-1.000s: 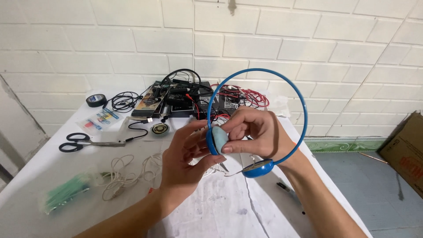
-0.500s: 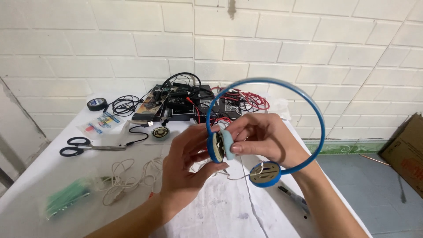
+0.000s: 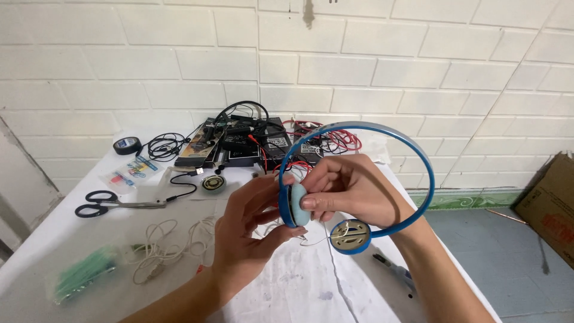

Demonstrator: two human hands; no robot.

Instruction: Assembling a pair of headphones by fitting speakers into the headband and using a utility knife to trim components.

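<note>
A: Above the tabletop [image 3: 359, 287], near centre, where is the blue headset [image 3: 382, 134]?

B: I see both hands holding it: left hand [image 3: 248, 230] cups one earcup, right hand [image 3: 347, 191] pinches its pale foam pad [image 3: 298, 204]. Other earcup [image 3: 351, 235] is bare, unpadded.

A: Packages?

B: Far left, a flat clear packet [image 3: 130, 172]; far right, a brown carton [image 3: 553, 200].

My headset [image 3: 382, 133] band is smooth, glossy blue plastic; its pad [image 3: 299, 204] looks soft, matt foam. The bare earcup [image 3: 350, 235] shows shiny metal. The table [image 3: 287, 287] cover is matt white cloth; the wall [image 3: 388, 66] is rough painted brick.
</note>
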